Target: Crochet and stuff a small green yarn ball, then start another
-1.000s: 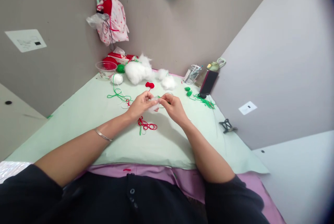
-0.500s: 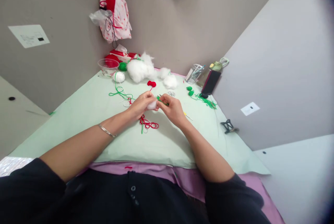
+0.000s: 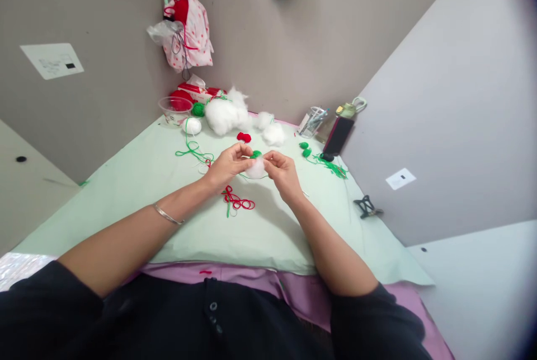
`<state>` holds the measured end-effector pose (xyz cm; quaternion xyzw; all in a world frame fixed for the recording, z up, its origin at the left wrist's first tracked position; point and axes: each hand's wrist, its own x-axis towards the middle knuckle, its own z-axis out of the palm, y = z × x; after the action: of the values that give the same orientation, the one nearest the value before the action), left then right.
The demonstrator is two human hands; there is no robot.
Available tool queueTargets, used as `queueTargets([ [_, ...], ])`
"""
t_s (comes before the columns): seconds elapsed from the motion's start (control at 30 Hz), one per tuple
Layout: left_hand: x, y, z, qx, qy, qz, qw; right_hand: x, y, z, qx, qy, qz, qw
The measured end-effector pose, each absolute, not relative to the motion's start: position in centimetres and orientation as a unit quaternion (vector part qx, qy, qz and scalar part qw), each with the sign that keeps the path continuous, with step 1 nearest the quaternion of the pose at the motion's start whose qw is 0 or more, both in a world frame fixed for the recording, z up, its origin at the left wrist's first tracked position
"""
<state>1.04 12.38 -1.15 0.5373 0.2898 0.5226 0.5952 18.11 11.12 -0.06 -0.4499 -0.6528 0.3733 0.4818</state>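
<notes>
Just above the mat, a small green crocheted piece (image 3: 255, 154) shows between my two hands. My left hand (image 3: 226, 167) is closed, thumb and fingers pinching this piece at its left side. A tuft of white stuffing (image 3: 257, 169) hangs below the green piece, between the thumbs. My right hand (image 3: 284, 174) pinches the right edge of the tuft; whether it also grips the green piece is hidden. A thin green yarn strand runs beneath the tuft. Beyond the hands lies a small red crocheted piece (image 3: 244, 137).
Tangled red yarn (image 3: 239, 201) lies before my hands. White stuffing (image 3: 222, 115), a white yarn ball (image 3: 192, 126) and a plastic tub (image 3: 175, 110) stand at the back left. Rightward are green crocheted pieces (image 3: 306, 153), a phone (image 3: 339, 136) and a black claw clip (image 3: 367, 206).
My left hand has moved slightly right. The white tuft, earlier mostly under the left fingers, now shows between both hands, with the green piece more visible above it.
</notes>
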Motion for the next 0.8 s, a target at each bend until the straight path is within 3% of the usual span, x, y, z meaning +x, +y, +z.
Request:
queueTargets([
  [0.23,1.3,11.9,-2.2,0.592,0.323,0.564,0.476,17.0,9.3,0.9,-0.443,-0.702,0.357,0.428],
  [0.37,1.4,11.8,-2.4,0.604,0.339,0.570,0.441,16.9,9.5,0.7,-0.447,-0.675,0.385,0.443],
  [0.63,1.3,11.7,-1.6,0.605,0.310,0.535,0.502,17.2,10.3,0.0,-0.515,-0.688,0.239,0.451],
  [0.8,0.9,12.0,-1.3,0.593,0.301,0.517,0.539,17.7,9.9,0.7,-0.486,-0.712,0.275,0.425],
])
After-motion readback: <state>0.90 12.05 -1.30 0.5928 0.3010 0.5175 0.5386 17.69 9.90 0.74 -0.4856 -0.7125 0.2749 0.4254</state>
